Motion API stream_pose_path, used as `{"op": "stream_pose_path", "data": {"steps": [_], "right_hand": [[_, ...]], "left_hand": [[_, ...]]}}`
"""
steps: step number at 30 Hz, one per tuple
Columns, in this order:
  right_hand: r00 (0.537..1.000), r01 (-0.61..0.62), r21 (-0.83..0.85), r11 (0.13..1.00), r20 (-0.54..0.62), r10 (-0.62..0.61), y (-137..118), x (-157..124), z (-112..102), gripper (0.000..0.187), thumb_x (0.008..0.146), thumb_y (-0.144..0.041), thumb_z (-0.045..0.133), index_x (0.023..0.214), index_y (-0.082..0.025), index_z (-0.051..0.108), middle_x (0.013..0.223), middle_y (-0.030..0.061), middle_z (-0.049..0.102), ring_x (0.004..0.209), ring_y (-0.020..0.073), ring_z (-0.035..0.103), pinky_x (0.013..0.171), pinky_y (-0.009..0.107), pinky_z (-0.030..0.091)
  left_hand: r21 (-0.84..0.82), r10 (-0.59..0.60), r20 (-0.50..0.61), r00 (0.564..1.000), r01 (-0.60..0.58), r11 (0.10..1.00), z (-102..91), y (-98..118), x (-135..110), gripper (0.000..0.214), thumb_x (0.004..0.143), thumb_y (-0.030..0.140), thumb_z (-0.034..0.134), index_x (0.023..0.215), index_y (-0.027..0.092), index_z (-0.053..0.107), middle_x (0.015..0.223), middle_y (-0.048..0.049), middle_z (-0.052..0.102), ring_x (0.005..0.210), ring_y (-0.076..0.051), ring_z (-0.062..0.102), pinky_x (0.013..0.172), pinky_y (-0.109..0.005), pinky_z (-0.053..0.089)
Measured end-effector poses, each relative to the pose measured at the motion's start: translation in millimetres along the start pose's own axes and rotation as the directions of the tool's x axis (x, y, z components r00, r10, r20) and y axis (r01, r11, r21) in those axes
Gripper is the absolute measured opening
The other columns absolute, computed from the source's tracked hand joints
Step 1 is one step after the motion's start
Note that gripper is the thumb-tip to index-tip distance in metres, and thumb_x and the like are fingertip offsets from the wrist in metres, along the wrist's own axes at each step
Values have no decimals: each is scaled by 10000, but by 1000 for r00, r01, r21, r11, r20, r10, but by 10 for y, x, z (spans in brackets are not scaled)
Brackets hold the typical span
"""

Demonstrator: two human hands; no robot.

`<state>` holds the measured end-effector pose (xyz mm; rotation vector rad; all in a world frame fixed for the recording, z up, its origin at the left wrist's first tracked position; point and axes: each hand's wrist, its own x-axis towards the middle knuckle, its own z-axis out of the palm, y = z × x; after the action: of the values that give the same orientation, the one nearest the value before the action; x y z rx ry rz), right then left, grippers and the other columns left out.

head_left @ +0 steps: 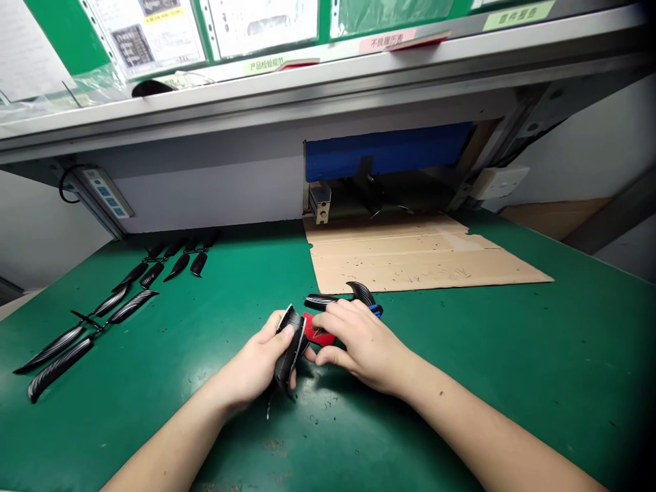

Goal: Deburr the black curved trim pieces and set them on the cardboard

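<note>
Both forearms (482, 420) are lying on the near side of the cardboard sheet (410, 260); there, the left hand (261, 362) is closing its fingers around a black part (293, 345), the right hand (363, 338) bending its around a red tool (322, 336) alongside. Tool-work on the part is seemingly underway, probably needing steady alignment next.

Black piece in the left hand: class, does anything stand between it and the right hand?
Yes: the red object, held in the right hand, stands between that hand and the black piece in the left hand. I cannot tell whether it touches the piece. Nothing else visible stands between.
</note>
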<state>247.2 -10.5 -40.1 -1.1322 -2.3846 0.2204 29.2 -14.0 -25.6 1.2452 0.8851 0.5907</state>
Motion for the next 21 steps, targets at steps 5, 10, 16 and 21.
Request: {"op": "stream_pose_path", "data": {"steps": [5, 10, 16, 21], "right_hand": [[1000, -14, -229, 973, -20, 10, -40, 13, 91, 531, 937, -676, 352, 997, -204, 589, 929, 55, 530, 867, 241, 450, 749, 348, 309], [999, -28, -323, 946, -41, 16, -46, 17, 85, 507, 951, -642, 355, 1041, -200, 587, 935, 60, 515, 871, 245, 434, 755, 358, 295], [999, -27, -425, 905, -42, 10, -75, 26, 98, 387, 951, -573, 488, 931, -199, 584, 889, 35, 518, 822, 231, 418, 718, 355, 268], [997, 7, -426, 905, -69, -40, -60, 30, 136, 425, 1003, -546, 385, 865, -189, 569, 818, 30, 524, 772, 214, 428, 665, 348, 241]], "left_hand": [[-99, -23, -31, 999, 20, 995, 28, -71, 14, 410, 928, 538, 426, 1057, 152, 471, 694, -33, 587, 538, -123, 523, 506, -201, 394], [-67, 25, -101, 995, -32, 997, 38, -20, 3, 444, 924, 552, 430, 1100, 153, 515, 693, -36, 595, 563, -123, 530, 519, -195, 383], [8, 111, -179, 978, -111, 994, 64, -35, 1, 491, 924, 558, 426, 1166, 143, 530, 750, -44, 600, 527, -120, 521, 516, -226, 407], [96, 144, -146, 979, -130, 987, 71, -13, -25, 470, 940, 539, 403, 1146, 141, 543, 767, -45, 588, 524, -115, 509, 496, -225, 416]]}}
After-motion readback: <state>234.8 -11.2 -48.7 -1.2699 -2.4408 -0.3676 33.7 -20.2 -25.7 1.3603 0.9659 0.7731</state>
